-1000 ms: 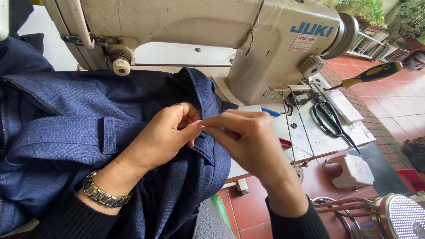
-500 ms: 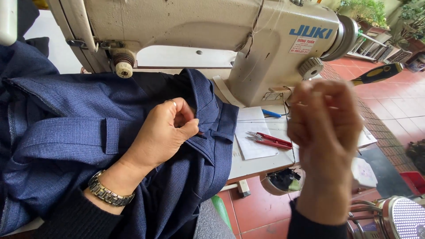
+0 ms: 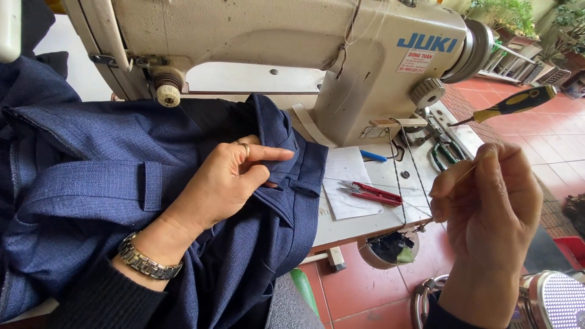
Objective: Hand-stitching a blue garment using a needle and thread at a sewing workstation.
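Observation:
My left hand (image 3: pixel 228 176) presses and pinches a fold of dark blue fabric (image 3: pixel 85 183) that lies over my lap and the machine bed; it wears a ring and a metal wristwatch (image 3: pixel 143 262). My right hand (image 3: pixel 490 201) is raised off to the right, away from the cloth, with thumb and fingers pinched on a thin needle (image 3: pixel 464 175). A fine thread seems to run from it toward the cloth, too thin to trace. The cream sewing machine (image 3: pixel 292 49) stands behind both hands.
Red thread snips (image 3: pixel 372 193) lie on a sheet of paper (image 3: pixel 344 183) on the white table, with a blue pen (image 3: pixel 373 156) and green-handled scissors (image 3: pixel 442 153) beyond. A yellow-and-black screwdriver (image 3: pixel 509 105) sticks out at right. Red floor tiles lie below.
My right hand pulled away from the cloth, out to the right and up, drawing the needle with it. My left hand stayed on the fold.

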